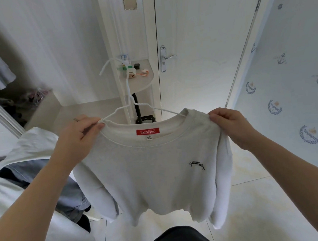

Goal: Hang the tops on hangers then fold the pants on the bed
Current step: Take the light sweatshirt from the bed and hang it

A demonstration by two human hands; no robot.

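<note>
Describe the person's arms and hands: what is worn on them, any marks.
The left forearm and right forearm are bare: no sleeves, watch or bracelet in view. The left hand and right hand wear no gloves. A small dark mark shows on the left hand; whether ring or ink, I cannot tell.

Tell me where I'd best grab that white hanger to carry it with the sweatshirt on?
I'd grip the hanger by its bare neck just under the hook, coming from above. That stem stands clear of the sweatshirt collar, while the left hand and right hand pinch the shoulders.
</note>
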